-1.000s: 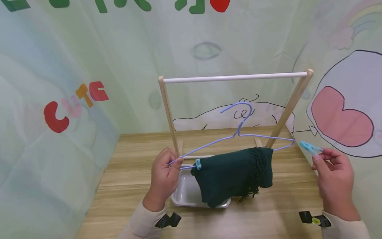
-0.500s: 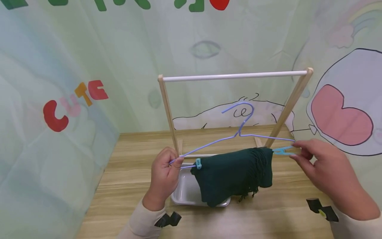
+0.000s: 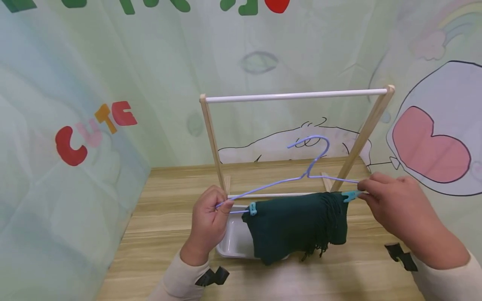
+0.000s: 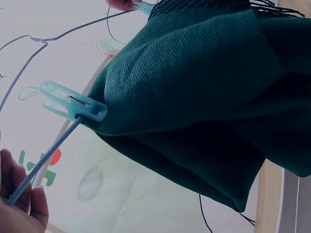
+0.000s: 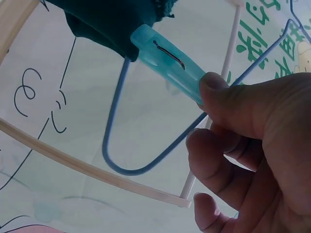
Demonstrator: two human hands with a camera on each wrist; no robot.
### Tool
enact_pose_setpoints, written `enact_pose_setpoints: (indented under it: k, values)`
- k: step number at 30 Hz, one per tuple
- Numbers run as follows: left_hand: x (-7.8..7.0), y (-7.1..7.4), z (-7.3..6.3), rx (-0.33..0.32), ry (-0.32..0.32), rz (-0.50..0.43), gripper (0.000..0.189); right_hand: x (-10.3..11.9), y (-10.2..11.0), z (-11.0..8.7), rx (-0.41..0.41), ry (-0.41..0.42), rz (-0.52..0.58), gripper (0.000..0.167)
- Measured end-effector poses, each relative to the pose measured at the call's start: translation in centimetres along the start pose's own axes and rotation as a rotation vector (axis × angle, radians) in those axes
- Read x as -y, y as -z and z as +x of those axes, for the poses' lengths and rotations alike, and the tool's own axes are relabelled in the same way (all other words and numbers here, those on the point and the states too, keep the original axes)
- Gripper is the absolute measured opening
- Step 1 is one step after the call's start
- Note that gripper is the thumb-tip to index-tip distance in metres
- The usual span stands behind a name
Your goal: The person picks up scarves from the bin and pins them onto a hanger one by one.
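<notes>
My left hand (image 3: 207, 223) grips the left end of a blue wire hanger (image 3: 269, 184), held up over the table. A dark green scarf (image 3: 297, 225) with fringe is draped folded over the hanger's lower bar. One light blue clothespin (image 4: 73, 103) clamps the scarf's left corner onto the bar. At the right corner, a second light blue clothespin (image 5: 167, 63) sits on the scarf's edge beside the wire. My right hand (image 3: 401, 213) pinches its tail end between thumb and fingers, close to the hanger's right end.
Behind the hanger stands a rack with wooden legs (image 3: 363, 133) and a white top rod (image 3: 297, 96). A white tray (image 3: 232, 250) lies under the scarf on the wood-grain table (image 3: 158, 234). Printed curtains (image 3: 169, 75) surround the table at the back and sides.
My right hand has brought the second clothespin left onto the scarf's right corner, and its spread handles have come together. The hanger has dipped slightly, its hook shifting right. The left hand has barely moved.
</notes>
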State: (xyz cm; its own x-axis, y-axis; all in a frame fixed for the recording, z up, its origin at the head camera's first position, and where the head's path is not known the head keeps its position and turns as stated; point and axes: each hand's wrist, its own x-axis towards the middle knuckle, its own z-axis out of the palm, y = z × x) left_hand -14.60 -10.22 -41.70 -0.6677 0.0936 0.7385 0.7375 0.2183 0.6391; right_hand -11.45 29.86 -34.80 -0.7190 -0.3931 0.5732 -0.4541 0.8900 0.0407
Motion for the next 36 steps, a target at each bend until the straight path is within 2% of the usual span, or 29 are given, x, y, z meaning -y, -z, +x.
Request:
enact_pose_setpoints:
  k: [9,15,17,18,21,22,24,27,30,36]
  values:
    - [-0.2,0.0,0.0,0.038,-0.064,-0.046,0.041,0.5,-1.2,-0.2,-0.066,0.075,-0.055,0.031]
    - [-0.1,0.1,0.1,0.037,-0.079,-0.005,0.040,0.8,-2.1,-0.6,-0.062,0.047,-0.036,0.038]
    - [0.1,0.1,0.1,0.028,-0.069,0.009,0.038,0.8,-2.2,-0.9,-0.085,0.031,-0.005,0.028]
    - [0.1,0.1,0.1,0.023,-0.063,0.016,0.037,0.8,-2.3,-1.0,-0.114,0.021,0.022,0.031]
    - [0.3,0.2,0.0,0.011,-0.043,0.011,0.037,0.8,-2.3,-1.5,-0.218,-0.051,0.127,0.063]
    - [0.3,0.3,0.0,0.010,-0.041,0.010,0.038,0.8,-2.3,-1.6,-0.237,-0.090,0.165,0.064]
    - [0.4,0.3,0.1,0.009,-0.044,-0.001,0.040,0.8,-2.1,-1.9,-0.241,-0.168,0.245,0.045]
    - [0.5,0.3,0.3,0.010,-0.053,-0.016,0.041,0.7,-2.1,-2.4,-0.164,-0.258,0.307,0.019]
    - [0.4,0.2,0.5,0.016,-0.046,-0.019,0.041,0.6,-2.3,-2.9,-0.141,-0.280,0.370,0.016]
    - [0.8,0.1,1.1,0.031,-0.037,0.007,0.036,0.6,-2.2,-3.4,-0.239,-0.313,0.501,0.017]
